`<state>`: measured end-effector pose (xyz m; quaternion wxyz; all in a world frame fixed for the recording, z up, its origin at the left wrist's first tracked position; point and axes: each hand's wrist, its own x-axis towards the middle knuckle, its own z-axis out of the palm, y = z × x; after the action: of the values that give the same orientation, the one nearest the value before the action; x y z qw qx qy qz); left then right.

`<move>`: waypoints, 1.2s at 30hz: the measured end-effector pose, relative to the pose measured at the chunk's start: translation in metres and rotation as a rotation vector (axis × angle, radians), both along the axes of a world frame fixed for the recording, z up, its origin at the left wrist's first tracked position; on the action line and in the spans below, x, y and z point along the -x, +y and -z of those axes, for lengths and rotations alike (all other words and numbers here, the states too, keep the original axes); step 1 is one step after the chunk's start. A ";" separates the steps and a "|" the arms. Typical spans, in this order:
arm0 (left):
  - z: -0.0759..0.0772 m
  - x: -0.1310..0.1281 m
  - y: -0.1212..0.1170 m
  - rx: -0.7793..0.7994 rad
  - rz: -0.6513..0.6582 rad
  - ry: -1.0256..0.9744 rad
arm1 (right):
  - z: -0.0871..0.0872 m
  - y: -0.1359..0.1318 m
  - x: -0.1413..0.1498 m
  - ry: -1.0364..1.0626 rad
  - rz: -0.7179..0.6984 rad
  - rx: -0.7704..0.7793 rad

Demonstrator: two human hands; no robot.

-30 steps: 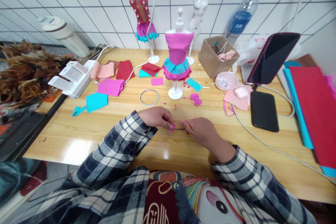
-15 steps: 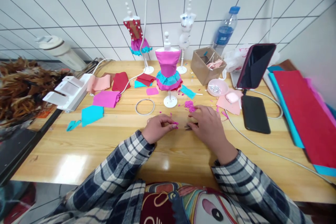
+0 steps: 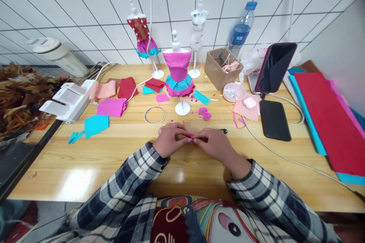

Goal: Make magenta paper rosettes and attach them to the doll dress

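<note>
Gripping a small magenta piece (image 3: 191, 135) from both sides, pinched by left grip (image 3: 171, 140) and right grip (image 3: 218, 144), closed on it and nearly meeting tip to tip. Held at the near part of the wooden surface (image 3: 128, 155), in front of a white dress form (image 3: 176, 46) clad in magenta top (image 3: 177, 64) and frilled skirt (image 3: 179, 84); cannot tell whether resting on the wood or slightly raised. Beyond the right grip, showing only the dark end of an object (image 3: 224, 131), otherwise hidden. Farther back, strewn with ruffled magenta bunches (image 3: 203, 111) right of the form's base, and with a pale ring (image 3: 154, 115) lying flat to the left. Towards the left, spread with magenta material (image 3: 111, 107), red material (image 3: 127, 88) and blue material (image 3: 97, 126). Towards the right, set with a pink bowl (image 3: 242, 91), a cardboard box (image 3: 215, 70) just behind, and a dark phone (image 3: 275, 120) lying flat.
</note>
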<state>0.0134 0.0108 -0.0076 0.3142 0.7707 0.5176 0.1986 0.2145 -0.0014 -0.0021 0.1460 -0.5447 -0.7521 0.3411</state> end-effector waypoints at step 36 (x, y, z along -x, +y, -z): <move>-0.003 -0.014 -0.008 -0.203 0.021 0.251 | -0.010 0.005 -0.016 -0.201 0.053 -0.012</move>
<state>0.0271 0.0033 -0.0045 0.1696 0.8227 0.5219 0.1484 0.2305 0.0032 0.0083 0.0822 -0.5947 -0.7505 0.2763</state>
